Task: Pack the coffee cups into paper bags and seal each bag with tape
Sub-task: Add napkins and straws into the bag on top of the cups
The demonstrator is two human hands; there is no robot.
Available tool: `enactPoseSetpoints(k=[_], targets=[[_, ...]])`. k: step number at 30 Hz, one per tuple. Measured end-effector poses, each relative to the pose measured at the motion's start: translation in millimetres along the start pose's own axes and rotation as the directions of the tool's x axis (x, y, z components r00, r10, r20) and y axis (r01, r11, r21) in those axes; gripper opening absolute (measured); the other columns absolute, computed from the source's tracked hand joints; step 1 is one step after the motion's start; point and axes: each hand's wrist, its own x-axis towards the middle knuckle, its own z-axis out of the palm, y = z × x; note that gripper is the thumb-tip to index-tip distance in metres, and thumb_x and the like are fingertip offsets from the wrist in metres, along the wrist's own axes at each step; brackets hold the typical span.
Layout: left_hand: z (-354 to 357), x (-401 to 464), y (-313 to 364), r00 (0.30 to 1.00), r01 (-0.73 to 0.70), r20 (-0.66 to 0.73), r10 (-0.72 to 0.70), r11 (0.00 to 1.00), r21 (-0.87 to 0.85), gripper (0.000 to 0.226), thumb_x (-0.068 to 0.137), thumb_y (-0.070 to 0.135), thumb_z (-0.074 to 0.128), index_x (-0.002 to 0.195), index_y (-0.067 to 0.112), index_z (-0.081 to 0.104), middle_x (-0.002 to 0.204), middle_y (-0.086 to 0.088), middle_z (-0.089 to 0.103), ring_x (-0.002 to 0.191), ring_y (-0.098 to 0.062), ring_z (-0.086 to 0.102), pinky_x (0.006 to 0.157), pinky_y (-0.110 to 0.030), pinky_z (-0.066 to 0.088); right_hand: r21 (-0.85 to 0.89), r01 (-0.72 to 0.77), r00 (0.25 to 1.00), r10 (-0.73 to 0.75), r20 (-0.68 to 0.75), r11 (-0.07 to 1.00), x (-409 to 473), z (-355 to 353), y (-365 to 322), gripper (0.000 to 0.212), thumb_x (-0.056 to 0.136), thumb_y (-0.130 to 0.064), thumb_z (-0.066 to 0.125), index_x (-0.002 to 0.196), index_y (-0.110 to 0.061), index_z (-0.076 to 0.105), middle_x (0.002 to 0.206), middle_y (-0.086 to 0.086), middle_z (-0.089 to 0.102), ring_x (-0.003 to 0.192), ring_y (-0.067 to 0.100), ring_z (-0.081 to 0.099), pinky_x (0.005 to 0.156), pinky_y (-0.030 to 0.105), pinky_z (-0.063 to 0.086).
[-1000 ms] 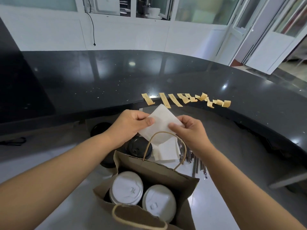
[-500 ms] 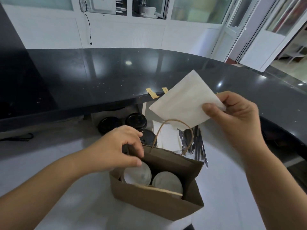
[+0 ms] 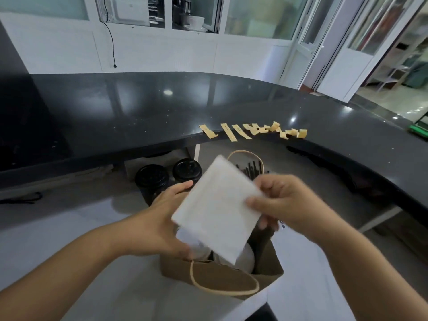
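Observation:
A brown paper bag [image 3: 222,278] with rope handles stands open on the white lower counter. White-lidded cups [image 3: 246,259] show inside it, mostly hidden. My right hand [image 3: 284,202] pinches a folded white napkin [image 3: 216,209] by its right edge, just above the bag's mouth. My left hand [image 3: 166,218] is at the bag's left rim, its fingers behind the napkin and what they hold hidden. Several tan tape strips [image 3: 252,133] hang along the edge of the black counter [image 3: 139,117]. Two black-lidded cups [image 3: 151,179] stand behind the bag.
Dark straws [image 3: 251,169] lie behind the bag's far handle. The black curved counter wraps from the left round to the right, above the white work surface [image 3: 58,230]. A black cord [image 3: 23,196] lies at the far left.
My right hand has brought the napkin down from above the counter to the bag's mouth. My left hand stays at the bag's left rim.

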Motion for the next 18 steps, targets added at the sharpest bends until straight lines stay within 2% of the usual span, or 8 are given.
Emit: enactPoseSetpoints(k=[2,4,6,9,13,16,18], targets=[[2.6,-0.1,-4.4,1.000,-0.011,0.011,0.011,0.998,0.059,0.115,0.061,0.039,0.084,0.120,0.074,-0.009,0.121,0.058,-0.008,0.133,0.013,-0.001,0.107,-0.015,0.019,-0.231,-0.151,0.975,0.183,0.127,0.961,7.9,13.4,7.6,0.009,0.092,-0.017,0.061,0.083,-0.015,0.063,0.065,0.005,0.070,0.051,0.012,0.062,0.048,0.020,0.048],[4.1,-0.1,-8.5,1.000,0.014,0.014,-0.015,0.999,0.030,0.123,0.061,0.033,0.084,0.136,0.058,-0.011,0.128,0.054,-0.003,0.131,0.020,-0.008,0.104,-0.005,0.017,-0.389,-0.192,0.946,0.275,0.170,0.901,16.4,26.4,14.8,0.016,0.091,-0.015,0.057,0.075,-0.014,0.057,0.062,0.003,0.068,0.049,0.011,0.063,0.046,0.018,0.046],[5.6,-0.9,-10.9,1.000,0.022,0.015,-0.022,1.000,0.000,0.126,0.060,0.030,0.084,0.141,0.052,-0.011,0.131,0.050,0.002,0.132,0.019,-0.004,0.102,-0.003,0.018,-0.565,-0.163,0.934,0.311,0.176,0.809,25.0,35.7,21.7,0.017,0.090,-0.015,0.057,0.073,-0.013,0.054,0.065,0.003,0.065,0.048,0.011,0.061,0.044,0.018,0.044],[6.1,-1.4,-8.8,1.000,0.019,0.014,-0.019,1.000,-0.007,0.125,0.060,0.029,0.084,0.140,0.054,-0.009,0.127,0.055,0.003,0.133,0.018,-0.007,0.109,-0.014,0.019,-0.791,-0.062,0.945,0.290,0.148,0.609,36.5,43.5,28.3,0.014,0.086,-0.022,0.059,0.076,-0.013,0.056,0.072,0.003,0.060,0.057,0.015,0.054,0.047,0.024,0.037],[7.8,0.0,-4.4,0.999,0.015,0.031,-0.015,1.000,-0.009,0.122,0.062,0.027,0.083,0.144,0.047,-0.005,0.123,0.060,0.001,0.128,0.023,-0.016,0.113,-0.019,0.014,-0.889,0.000,0.959,0.251,0.129,0.458,43.0,51.3,30.8,0.013,0.084,-0.027,0.059,0.082,-0.014,0.059,0.079,0.002,0.055,0.075,0.023,0.054,0.054,0.027,0.037],[9.6,2.1,-3.8,1.000,0.000,0.027,0.000,1.000,0.001,0.121,0.063,0.027,0.083,0.145,0.044,-0.004,0.131,0.054,0.005,0.128,0.023,-0.021,0.111,-0.018,0.010,-0.924,0.003,0.968,0.231,0.098,0.382,43.1,53.6,32.9,0.019,0.086,-0.033,0.061,0.084,-0.015,0.053,0.083,0.002,0.052,0.079,0.024,0.052,0.065,0.030,0.039],[10.5,3.2,-3.1,1.000,0.000,0.019,0.000,1.000,0.004,0.120,0.063,0.028,0.083,0.145,0.045,-0.004,0.132,0.053,0.006,0.128,0.022,-0.021,0.110,-0.018,0.010,-0.936,-0.003,0.976,0.205,0.074,0.353,40.4,51.9,34.0,0.025,0.086,-0.038,0.062,0.084,-0.016,0.050,0.080,0.002,0.048,0.078,0.024,0.050,0.065,0.030,0.038]])
